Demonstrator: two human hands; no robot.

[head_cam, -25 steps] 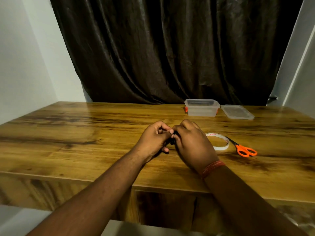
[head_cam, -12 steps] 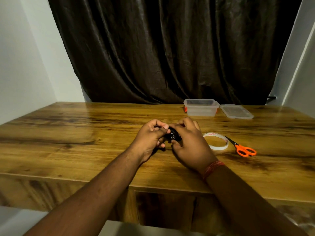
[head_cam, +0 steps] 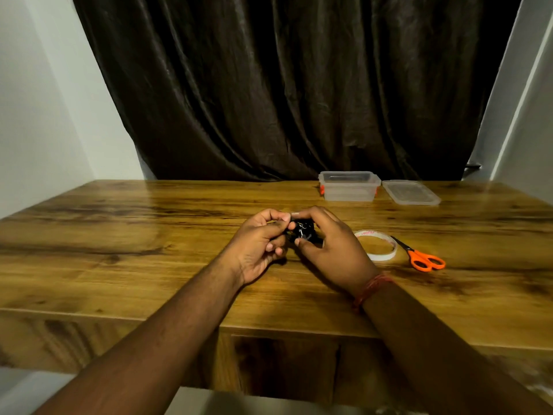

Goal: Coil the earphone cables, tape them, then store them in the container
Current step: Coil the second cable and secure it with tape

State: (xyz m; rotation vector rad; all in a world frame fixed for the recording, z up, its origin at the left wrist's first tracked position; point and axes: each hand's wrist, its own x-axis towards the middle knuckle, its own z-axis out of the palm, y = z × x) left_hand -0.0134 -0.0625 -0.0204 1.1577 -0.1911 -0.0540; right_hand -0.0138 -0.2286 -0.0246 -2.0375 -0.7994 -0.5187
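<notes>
Pinching the coiled black earphone cable (head_cam: 302,232) between our left hand (head_cam: 259,246) and right hand (head_cam: 328,250), fingers curled, above the tabletop (head_cam: 119,235). Right of hands: tape roll (head_cam: 376,244), scissors (head_cam: 422,257). Beyond them: open container (head_cam: 348,187), lid (head_cam: 410,191).

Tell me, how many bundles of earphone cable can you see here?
1. The coiled earphone cable is held between the left hand and right hand above the table. The open container looks empty, though its far side is unclear.
</notes>
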